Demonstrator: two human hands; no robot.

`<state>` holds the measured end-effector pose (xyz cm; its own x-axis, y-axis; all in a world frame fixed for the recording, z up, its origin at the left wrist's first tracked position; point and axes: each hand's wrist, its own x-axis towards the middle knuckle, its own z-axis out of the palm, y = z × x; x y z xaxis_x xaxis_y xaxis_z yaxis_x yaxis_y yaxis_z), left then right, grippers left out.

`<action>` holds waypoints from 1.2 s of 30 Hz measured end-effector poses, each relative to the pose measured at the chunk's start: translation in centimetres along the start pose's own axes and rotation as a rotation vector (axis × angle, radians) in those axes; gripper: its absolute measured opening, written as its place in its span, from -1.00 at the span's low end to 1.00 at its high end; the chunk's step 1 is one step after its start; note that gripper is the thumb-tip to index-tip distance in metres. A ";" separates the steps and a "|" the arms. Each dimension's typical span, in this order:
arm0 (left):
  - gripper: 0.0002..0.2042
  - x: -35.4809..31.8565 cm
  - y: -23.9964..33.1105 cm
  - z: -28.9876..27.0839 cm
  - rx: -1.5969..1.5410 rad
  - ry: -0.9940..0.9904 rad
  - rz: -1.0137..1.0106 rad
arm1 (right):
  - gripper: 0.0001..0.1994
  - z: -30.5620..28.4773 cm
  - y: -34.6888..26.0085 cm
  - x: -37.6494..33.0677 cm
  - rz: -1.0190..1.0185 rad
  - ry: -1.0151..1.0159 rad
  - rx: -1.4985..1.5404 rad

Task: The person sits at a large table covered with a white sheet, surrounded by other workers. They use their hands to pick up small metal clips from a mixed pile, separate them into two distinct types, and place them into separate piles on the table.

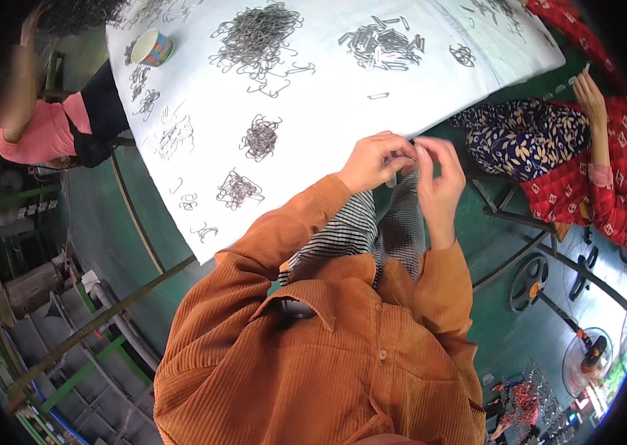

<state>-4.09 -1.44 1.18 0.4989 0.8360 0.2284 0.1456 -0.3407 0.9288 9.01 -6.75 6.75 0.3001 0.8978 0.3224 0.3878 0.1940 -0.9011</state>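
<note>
Over the near edge of a white table, my left hand is closed, thumb and forefinger pinched together. Close on its right, my right hand has its thumb and forefinger brought together in a pinch. The fingertips of both hands nearly meet; whatever lies between them is too small and blurred to name. To the left of them on the table are a dense heap of dark wire hooks and a looser heap of wire hooks. One slim metal piece lies alone farther back.
A large pile of wire hooks, a pile of slim metal pieces and a paper cup occupy the far side. People sit left, in a pink top, and right, in red patterned clothing. A standing fan is at lower right.
</note>
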 end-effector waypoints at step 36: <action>-0.78 -1.3 -2.1 1.0 -0.057 0.014 -0.222 | -0.88 14.8 2.7 11.5 -0.344 -0.223 -0.502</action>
<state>-4.18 -2.19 -1.39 0.4483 0.8937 0.0201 0.2023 -0.1233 0.9715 0.56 9.96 3.72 -0.0811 0.8884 0.4519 0.8063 0.3250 -0.4942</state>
